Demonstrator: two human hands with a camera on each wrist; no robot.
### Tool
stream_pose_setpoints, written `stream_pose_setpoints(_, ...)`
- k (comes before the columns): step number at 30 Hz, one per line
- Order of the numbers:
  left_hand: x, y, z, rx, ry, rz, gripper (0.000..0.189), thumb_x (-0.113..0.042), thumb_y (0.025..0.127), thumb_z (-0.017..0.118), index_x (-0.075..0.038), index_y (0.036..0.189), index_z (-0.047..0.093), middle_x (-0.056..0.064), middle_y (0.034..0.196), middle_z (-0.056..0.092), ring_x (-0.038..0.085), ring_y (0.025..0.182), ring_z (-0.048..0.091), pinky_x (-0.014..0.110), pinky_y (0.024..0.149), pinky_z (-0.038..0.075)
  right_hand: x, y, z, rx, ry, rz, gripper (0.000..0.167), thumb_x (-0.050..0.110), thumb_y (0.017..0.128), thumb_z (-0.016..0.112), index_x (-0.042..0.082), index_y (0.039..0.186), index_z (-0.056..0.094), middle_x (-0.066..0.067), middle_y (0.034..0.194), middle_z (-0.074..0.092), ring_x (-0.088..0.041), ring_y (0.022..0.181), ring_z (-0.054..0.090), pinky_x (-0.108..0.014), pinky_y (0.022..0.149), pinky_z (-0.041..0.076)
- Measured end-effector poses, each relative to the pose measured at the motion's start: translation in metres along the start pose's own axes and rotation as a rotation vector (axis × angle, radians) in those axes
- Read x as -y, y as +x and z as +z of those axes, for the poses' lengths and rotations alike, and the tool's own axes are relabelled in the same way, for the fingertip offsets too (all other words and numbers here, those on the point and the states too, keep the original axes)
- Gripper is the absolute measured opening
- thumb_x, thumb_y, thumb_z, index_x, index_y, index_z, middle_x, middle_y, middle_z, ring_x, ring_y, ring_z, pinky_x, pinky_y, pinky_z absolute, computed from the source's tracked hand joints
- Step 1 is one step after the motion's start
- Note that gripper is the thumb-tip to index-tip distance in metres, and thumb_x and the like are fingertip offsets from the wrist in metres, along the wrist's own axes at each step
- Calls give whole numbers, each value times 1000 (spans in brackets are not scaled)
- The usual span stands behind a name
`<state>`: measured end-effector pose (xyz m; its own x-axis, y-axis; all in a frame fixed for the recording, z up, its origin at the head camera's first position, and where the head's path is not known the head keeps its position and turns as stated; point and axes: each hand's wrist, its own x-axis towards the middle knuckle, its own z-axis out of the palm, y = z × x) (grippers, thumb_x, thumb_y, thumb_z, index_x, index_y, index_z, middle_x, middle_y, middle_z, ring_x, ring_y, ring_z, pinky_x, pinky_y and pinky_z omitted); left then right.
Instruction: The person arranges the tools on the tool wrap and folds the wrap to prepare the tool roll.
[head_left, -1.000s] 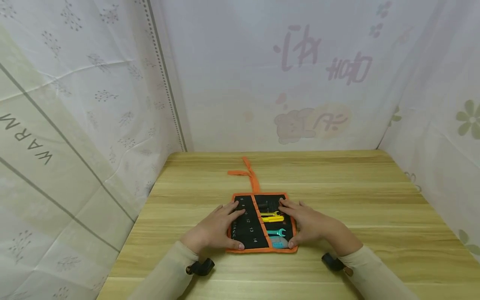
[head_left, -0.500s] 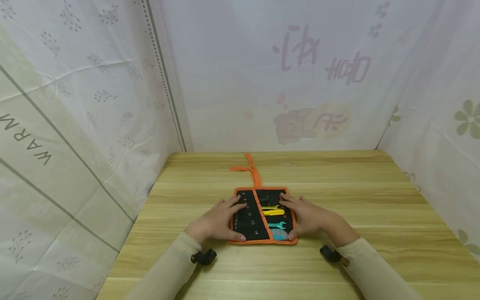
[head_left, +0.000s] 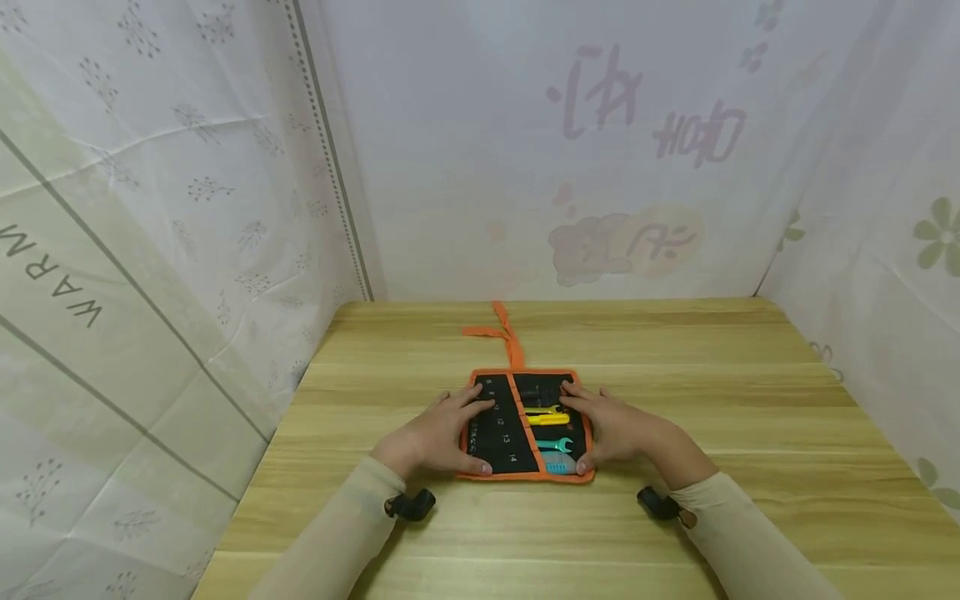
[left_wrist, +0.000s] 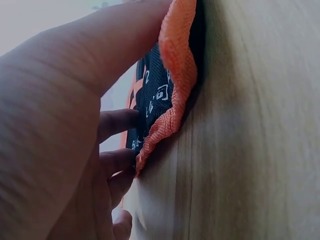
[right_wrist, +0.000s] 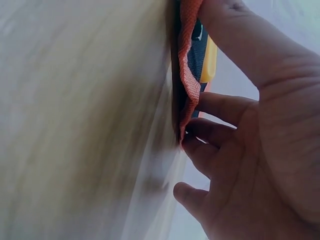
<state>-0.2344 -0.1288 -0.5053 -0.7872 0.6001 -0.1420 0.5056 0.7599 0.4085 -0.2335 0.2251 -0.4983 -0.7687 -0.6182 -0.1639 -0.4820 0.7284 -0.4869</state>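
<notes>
A black tool roll (head_left: 489,450) with orange trim lies spread flat on the table, white numbers printed along its left panel. In its right-hand pockets sit a yellow open-ended wrench (head_left: 534,410), a yellow handle (head_left: 549,420), a teal wrench (head_left: 557,446) and a grey-and-blue handle (head_left: 559,464). My left hand (head_left: 442,433) rests with fingers spread over the roll's left edge, its thumb on the near corner. On the opposite edge, my right hand (head_left: 618,429) touches the roll the same way. In both wrist views the orange trim (left_wrist: 181,75) runs under the thumb and fingertips.
Orange tie straps (head_left: 515,350) trail from the roll's far edge toward the back of the wooden table (head_left: 712,383). Patterned fabric (head_left: 480,167) hangs behind and on both sides. A black wrist camera (head_left: 412,505) is strapped at the left sleeve, another (head_left: 657,503) at the right.
Both hands have slid the tool roll away from me, toward the table's back edge, with its straps moving along. Their hold on the two side edges looks the same.
</notes>
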Motion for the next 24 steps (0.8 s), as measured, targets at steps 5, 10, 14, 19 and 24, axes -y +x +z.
stream_pose_setpoints(5,0,2,-1,-10,3,9,109,-74,76,81,-29,164,37,5,174,17,39,157,19,56,125,13,0,1,-1,-6,-6,3,115,47,71,97,1,160,39,-19,172,16,-42,155,22,-69,121,8)
stream_pose_setpoints(10,1,3,2,-32,13,14,105,-77,79,76,-29,164,38,5,173,19,32,158,20,56,125,12,1,-2,0,-31,-10,13,112,46,73,96,3,160,41,-20,172,18,-41,154,26,-69,121,8)
stream_pose_setpoints(14,-1,1,4,-68,33,13,101,-77,83,72,-28,165,36,5,173,20,28,158,19,55,126,11,4,-7,2,-63,-5,21,106,45,78,94,6,161,40,-20,171,20,-41,153,29,-69,121,9)
stream_pose_setpoints(19,-7,-4,3,-145,109,44,97,-74,89,67,-25,165,35,8,173,22,26,159,18,56,126,10,11,-13,5,-127,4,14,103,45,79,93,8,160,42,-20,170,24,-43,154,26,-70,120,9)
stream_pose_setpoints(24,-16,-11,2,-176,115,83,93,-72,90,69,-23,164,39,9,171,25,31,156,24,59,124,16,15,-21,7,-156,-13,47,99,48,79,92,10,158,46,-19,168,29,-50,152,25,-70,119,17)
